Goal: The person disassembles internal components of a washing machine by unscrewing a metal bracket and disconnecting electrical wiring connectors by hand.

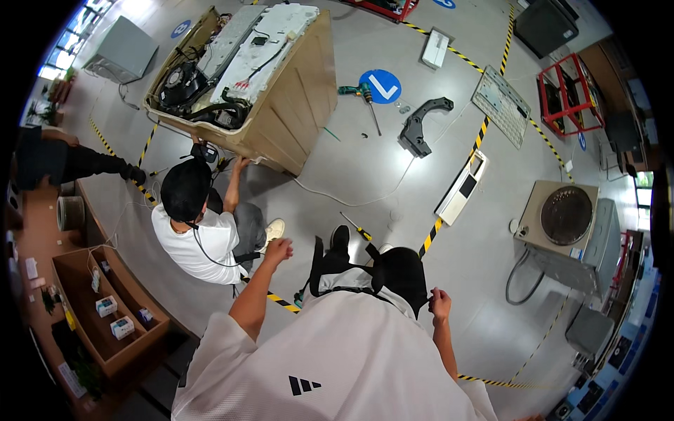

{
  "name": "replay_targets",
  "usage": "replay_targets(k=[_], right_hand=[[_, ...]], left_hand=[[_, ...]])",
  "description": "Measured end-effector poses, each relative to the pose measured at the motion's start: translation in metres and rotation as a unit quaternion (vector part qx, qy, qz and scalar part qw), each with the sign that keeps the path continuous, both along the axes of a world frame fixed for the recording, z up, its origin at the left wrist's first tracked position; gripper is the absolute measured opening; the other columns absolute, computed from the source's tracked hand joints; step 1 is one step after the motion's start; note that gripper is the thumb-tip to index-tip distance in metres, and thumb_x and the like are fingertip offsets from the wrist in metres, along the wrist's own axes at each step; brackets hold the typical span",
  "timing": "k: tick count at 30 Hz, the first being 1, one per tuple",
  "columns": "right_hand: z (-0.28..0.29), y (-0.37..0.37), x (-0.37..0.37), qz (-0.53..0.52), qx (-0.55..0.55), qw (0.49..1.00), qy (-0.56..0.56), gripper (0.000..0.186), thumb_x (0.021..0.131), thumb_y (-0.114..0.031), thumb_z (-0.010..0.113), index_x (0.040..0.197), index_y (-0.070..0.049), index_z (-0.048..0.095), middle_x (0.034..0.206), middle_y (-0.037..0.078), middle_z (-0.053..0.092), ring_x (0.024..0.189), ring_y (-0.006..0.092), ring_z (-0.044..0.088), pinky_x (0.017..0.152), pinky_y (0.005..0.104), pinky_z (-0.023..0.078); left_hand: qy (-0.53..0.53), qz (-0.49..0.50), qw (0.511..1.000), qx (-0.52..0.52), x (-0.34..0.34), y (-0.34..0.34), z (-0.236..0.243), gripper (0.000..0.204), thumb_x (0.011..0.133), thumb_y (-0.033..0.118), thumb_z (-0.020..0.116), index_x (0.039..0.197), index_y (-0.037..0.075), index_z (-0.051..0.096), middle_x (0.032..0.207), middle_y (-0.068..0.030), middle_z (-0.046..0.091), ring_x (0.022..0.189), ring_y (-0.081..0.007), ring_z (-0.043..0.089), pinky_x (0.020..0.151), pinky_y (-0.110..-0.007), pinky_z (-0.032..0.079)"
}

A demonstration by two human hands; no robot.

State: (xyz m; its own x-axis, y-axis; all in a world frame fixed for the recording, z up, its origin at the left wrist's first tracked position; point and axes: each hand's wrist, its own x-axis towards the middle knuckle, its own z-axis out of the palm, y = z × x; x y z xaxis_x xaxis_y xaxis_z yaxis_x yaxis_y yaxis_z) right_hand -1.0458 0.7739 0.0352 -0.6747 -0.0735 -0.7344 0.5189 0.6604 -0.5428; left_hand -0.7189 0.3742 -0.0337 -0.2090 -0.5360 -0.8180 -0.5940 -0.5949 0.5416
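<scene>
My left hand (279, 250) is raised beside the crouching person in white, fingers curled; I cannot make out whether it holds anything. My right hand (439, 303) pinches a strap at the edge of a black fabric pouch (399, 274) at my waist. Another black strap (316, 263) sticks up between my hands. A yellow-handled screwdriver (362, 231) lies on the floor by my shoes, partly hidden by the pouch.
A crouching person (200, 238) works at a beige appliance (291, 116) with its top open. A standing person's leg (98, 165) is at left. A drill (357, 91), dark bracket (420, 130), pale panels (460, 189), cord (351, 203) and drum appliance (533, 238) are on the floor.
</scene>
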Motion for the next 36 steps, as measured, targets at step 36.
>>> replay_targets(k=[36], right_hand=[[-0.123, -0.236, -0.570, 0.213, 0.049, 0.969, -0.116, 0.027, 0.089, -0.030, 0.049, 0.078, -0.007, 0.058, 0.049, 0.003, 0.046, 0.035, 0.0112, 0.041, 0.030, 0.0246, 0.029]], left_hand=[[-0.139, 0.217, 0.947, 0.192, -0.337, 0.061, 0.021, 0.030, 0.085, 0.034, 0.054, 0.093, 0.006, 0.061, 0.071, -0.0065, 0.062, 0.057, -0.0173, 0.061, 0.051, -0.031, 0.050]])
